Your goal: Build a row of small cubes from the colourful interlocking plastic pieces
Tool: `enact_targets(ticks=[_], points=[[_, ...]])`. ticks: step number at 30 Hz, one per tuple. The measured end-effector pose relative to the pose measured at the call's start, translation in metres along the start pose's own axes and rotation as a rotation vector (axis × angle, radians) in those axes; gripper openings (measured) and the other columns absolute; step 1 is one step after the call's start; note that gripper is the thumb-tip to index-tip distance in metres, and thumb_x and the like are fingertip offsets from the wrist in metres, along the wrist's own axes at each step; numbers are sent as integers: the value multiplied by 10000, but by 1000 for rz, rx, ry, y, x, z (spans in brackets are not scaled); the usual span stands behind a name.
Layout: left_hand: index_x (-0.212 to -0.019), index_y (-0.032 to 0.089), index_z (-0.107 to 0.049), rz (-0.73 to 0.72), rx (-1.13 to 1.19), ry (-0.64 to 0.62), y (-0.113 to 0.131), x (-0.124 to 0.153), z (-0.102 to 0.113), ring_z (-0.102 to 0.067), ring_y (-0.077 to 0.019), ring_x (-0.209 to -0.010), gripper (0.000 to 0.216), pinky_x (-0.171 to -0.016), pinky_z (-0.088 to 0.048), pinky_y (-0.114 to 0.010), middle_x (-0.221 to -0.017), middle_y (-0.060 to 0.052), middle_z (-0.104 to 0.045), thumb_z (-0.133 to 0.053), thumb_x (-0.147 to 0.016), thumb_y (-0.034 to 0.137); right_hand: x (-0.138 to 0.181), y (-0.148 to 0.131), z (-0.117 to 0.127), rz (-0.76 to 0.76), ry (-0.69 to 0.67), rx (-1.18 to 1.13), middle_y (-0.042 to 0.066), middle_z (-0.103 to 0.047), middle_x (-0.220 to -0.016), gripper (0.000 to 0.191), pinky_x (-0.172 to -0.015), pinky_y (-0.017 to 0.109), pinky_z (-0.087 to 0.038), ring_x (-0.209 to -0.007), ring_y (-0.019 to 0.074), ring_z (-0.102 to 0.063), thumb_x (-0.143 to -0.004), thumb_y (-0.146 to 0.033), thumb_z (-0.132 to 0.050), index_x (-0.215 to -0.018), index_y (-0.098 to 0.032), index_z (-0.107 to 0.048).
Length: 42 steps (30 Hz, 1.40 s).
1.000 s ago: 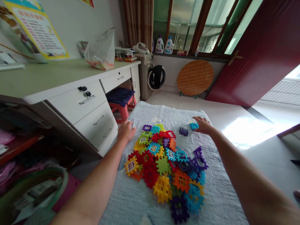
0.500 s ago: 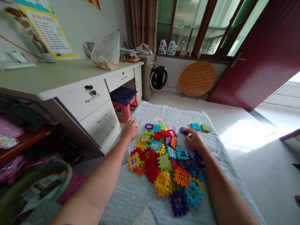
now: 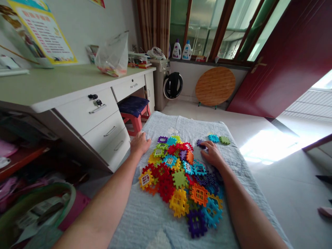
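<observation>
A heap of colourful plastic interlocking tiles point(image 3: 181, 180) lies on a pale blue blanket point(image 3: 155, 221) spread on the floor. My left hand point(image 3: 139, 143) rests flat on the blanket's left edge beside the heap, fingers spread and holding nothing. At the heap's far right side, my right hand point(image 3: 212, 155) is palm down, fingertips touching a purple tile point(image 3: 200, 143). Just beyond it a blue tile point(image 3: 214, 138) and a green tile point(image 3: 224, 140) lie apart from the heap.
A white desk with drawers point(image 3: 98, 117) stands at the left, with a red stool point(image 3: 135, 112) under it. A green basket point(image 3: 36, 214) sits near left. A round wooden board point(image 3: 215, 86) and a red door point(image 3: 282, 58) stand at the back. Tiled floor lies to the right.
My right hand has drawn back from the blue tile at the far right toward the heap and now touches the purple tile. A green tile now shows beside the blue one. The left hand stayed.
</observation>
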<state>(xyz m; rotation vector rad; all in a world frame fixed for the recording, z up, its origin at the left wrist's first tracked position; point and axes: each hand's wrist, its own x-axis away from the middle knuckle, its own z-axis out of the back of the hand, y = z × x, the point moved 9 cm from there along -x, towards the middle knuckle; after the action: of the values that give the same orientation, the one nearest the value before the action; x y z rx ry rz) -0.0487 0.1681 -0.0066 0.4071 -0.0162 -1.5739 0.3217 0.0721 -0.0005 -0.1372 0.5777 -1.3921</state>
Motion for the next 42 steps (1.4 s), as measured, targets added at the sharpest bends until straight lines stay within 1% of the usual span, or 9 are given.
enact_targets(ticks=[8,13,18,21,25,29,33,38,42], points=[[-1279,203,-532,29,-48,-57,1,1,-1,-527,-358,-1176,473,-920,-456,-495,-1388,-164,-462,-452,-863,414,2,0,0,-19,-2,-7,84,-586,-1170,388,-1007,478,-402,-1114,267,-533,-776,-264,-547,-1153,-248,-634],[-1302,186,-518,27,-43,-58,1,1,-1,-512,-366,-1198,487,-942,-446,-499,-1401,-168,-450,-446,-869,396,2,0,1,-18,-5,-11,105,-590,-1162,376,-1001,453,-412,-1105,268,-542,-774,-263,-540,-1133,-210,-641],[-1279,204,-534,17,-42,-51,2,2,-1,-521,-346,-1186,459,-933,-455,-475,-1397,-153,-457,-461,-866,390,-3,-34,27,54,51,-83,86,-636,-1082,263,-974,433,-428,-1054,251,-573,-818,-250,-525,-1056,-222,-634],[-1269,196,-544,-3,-40,-25,4,3,0,-497,-329,-1219,449,-971,-435,-460,-1380,-155,-474,-473,-866,380,-4,-72,28,132,-83,-154,73,-642,-1037,245,-910,381,-462,-982,226,-590,-830,-318,-585,-1056,-228,-611],[-1200,159,-595,-114,-56,37,15,3,2,-424,-318,-1293,383,-1046,-378,-458,-1356,-169,-500,-475,-866,302,4,-104,8,168,-282,-125,85,-599,-1082,515,-887,385,-466,-985,245,-567,-681,-402,-760,-1119,-225,-554],[-1168,153,-615,-283,-44,32,30,3,-3,-473,-275,-1255,354,-1063,-377,-409,-1317,-151,-545,-435,-867,203,9,-109,-5,173,-313,-93,76,-578,-1015,464,-846,368,-464,-916,227,-559,-677,-331,-744,-1072,-197,-541],[-1197,137,-599,-314,22,-16,31,0,-10,-539,-246,-1178,388,-1033,-418,-369,-1255,-133,-596,-421,-855,171,7,-101,3,146,-302,-70,68,-577,-964,352,-816,339,-460,-859,202,-562,-695,-220,-676,-1027,-177,-567],[-1190,130,-603,-315,38,6,30,-1,-9,-538,-252,-1178,391,-1039,-413,-371,-1243,-130,-600,-425,-845,174,-1,-92,13,79,-269,-19,117,-605,-1100,442,-916,415,-429,-1030,276,-552,-753,-400,-696,-1123,-178,-599],[-1170,144,-608,-309,46,18,30,-1,-9,-538,-249,-1178,380,-1038,-415,-376,-1244,-126,-601,-433,-834,169,-10,-103,4,80,-156,-73,137,-563,-1299,431,-1013,449,-357,-1236,288,-459,-937,-436,-466,-1283,-188,-531]])
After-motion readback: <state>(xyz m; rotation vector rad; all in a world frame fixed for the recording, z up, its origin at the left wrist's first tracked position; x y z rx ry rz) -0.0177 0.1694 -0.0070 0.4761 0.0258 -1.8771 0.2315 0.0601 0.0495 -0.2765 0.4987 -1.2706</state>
